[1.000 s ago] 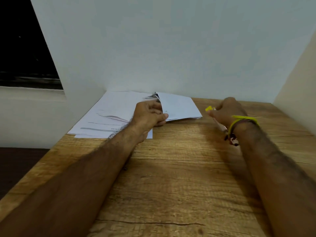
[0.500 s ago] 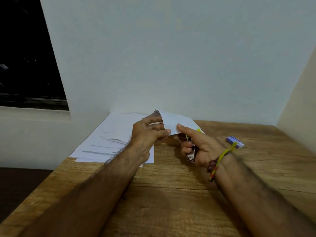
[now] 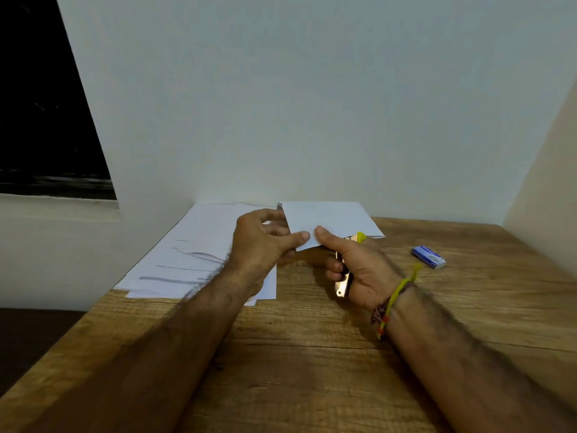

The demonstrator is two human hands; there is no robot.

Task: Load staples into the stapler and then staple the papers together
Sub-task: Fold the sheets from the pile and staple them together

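Note:
My left hand (image 3: pixel 262 242) pinches the near corner of a small white sheaf of papers (image 3: pixel 331 218), lifted slightly off the table. My right hand (image 3: pixel 352 264) is closed around a small stapler (image 3: pixel 342 278) with a metal body and a yellow tip; its thumb presses on the same paper corner, next to my left thumb. The stapler's front end is hidden under the papers. A blue staple box (image 3: pixel 428 257) lies on the table to the right.
A fanned pile of printed sheets (image 3: pixel 193 254) lies at the table's far left, against the wall. The wooden table (image 3: pixel 312 354) meets white walls at the back and right. A dark window is at upper left.
My right hand brought the stapler from the right over to the paper corner held by my left hand. The staple box came into sight. The view tilted up.

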